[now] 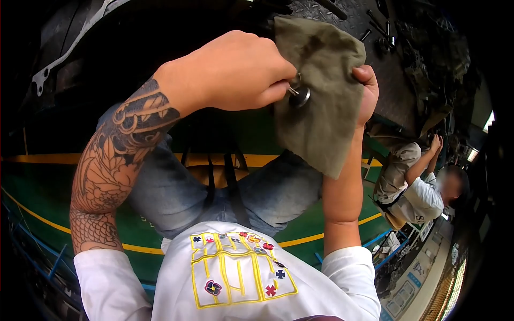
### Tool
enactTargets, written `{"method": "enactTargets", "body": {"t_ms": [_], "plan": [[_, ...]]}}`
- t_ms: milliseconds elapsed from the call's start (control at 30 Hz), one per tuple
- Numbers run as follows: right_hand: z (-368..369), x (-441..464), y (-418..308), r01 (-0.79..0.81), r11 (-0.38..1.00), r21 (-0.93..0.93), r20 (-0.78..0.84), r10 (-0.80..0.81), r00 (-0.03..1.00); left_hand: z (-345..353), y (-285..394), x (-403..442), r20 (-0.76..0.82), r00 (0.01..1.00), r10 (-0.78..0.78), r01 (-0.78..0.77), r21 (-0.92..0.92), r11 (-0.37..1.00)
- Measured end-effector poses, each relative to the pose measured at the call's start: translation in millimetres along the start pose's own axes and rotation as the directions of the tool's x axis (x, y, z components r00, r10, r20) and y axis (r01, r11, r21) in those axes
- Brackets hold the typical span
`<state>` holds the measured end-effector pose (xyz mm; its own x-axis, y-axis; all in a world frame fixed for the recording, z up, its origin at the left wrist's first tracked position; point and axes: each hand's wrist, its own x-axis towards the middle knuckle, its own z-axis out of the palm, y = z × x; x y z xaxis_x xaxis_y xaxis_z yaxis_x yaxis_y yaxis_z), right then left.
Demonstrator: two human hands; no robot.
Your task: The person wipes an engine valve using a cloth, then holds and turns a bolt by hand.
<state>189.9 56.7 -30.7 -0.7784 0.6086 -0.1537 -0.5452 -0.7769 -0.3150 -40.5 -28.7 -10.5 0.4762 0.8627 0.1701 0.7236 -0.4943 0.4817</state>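
My left hand (pixel 241 69) is closed in a pinch around the thin stem of a small metal part with a round dark disc (pixel 300 97), shaped like an engine valve. The disc lies against an olive-green cloth (pixel 324 101), which hangs down creased and has darker stains near its top. At the cloth's right edge, my right hand (pixel 367 93) grips it, thumb in front; the other fingers are mostly hidden behind the fabric.
Dark bolt-like metal parts (pixel 386 38) lie on a textured metal surface (pixel 348 27) at the top. A seated co-worker (pixel 412 182) is at the right. A pale metal bracket (pixel 64 51) shows at upper left. Yellow lines (pixel 300 241) cross the green floor.
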Motion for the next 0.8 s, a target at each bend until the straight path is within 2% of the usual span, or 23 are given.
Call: {"method": "enactTargets", "body": {"t_ms": [167,333,467,567,667,767,800], "plan": [[-7,-3,-1,-0.005,0.999,-0.046,-0.050,0.003,0.999,1,-2,-3,-0.081,0.996,-0.048,0.052,0.043,0.998],[-10,-3,-4,-0.043,0.997,-0.066,-0.005,0.042,0.999,5,-8,-1,-0.232,0.967,-0.106,0.128,0.081,0.988],[1,-1,-2,-0.047,0.999,-0.021,0.039,0.048,0.998,2,-9,0,-0.263,0.951,-0.163,0.199,0.114,0.973],[18,-4,3,-0.091,0.990,-0.111,-0.002,0.091,0.996,-15,-3,3,-0.261,0.936,-0.236,0.242,-0.011,0.970],[10,4,6,0.038,0.987,-0.157,0.017,-0.035,0.999,-18,-3,4,-0.258,0.929,-0.264,0.253,-0.077,0.964],[0,5,7,0.035,0.982,-0.187,0.074,-0.022,0.997,-16,-4,8,-0.340,0.921,-0.191,0.178,-0.069,0.982],[-2,9,11,0.116,0.934,-0.337,0.061,-0.102,0.993,-16,-4,9,-0.338,0.924,-0.176,0.157,-0.084,0.984]]}}
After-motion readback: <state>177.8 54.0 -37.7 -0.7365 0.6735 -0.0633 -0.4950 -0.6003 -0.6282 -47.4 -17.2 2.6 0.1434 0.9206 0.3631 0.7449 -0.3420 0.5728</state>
